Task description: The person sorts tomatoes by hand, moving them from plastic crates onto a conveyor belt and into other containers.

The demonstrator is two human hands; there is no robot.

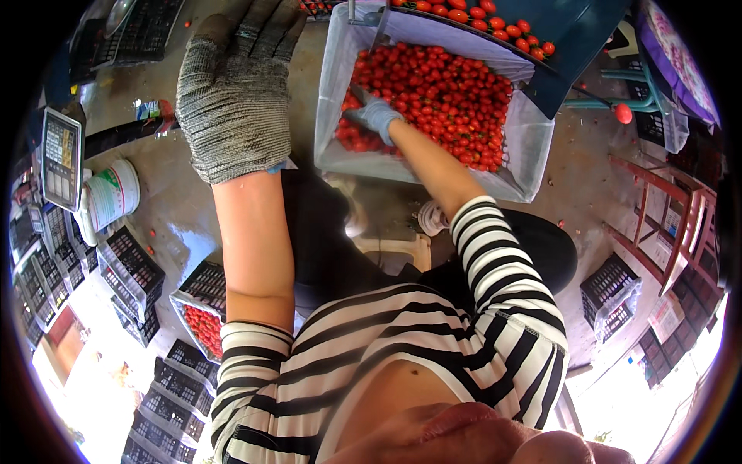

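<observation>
My left hand [234, 100], in a grey knit glove with dark-coated fingers, is raised at the upper left. Its fingers stretch out to the top edge, where their tips are cut off; I see nothing held in it. My right hand [379, 117], in a pale blue glove with dark fingertips, reaches into the left side of a crate lined with whitish sheeting [533, 158]. Its fingers are apart and touch the small red cherry tomatoes [456, 100] heaped inside. Over the crate's far edge, more tomatoes [495, 23] lie on a dark blue sloping surface [591, 35].
A scale display [62, 158] and a white bucket [114, 193] stand at the left. Black crates [127, 263] are stacked below them, and one lined crate holds tomatoes [202, 329]. A reddish wooden stool [657, 220] and another black crate [609, 290] are at the right.
</observation>
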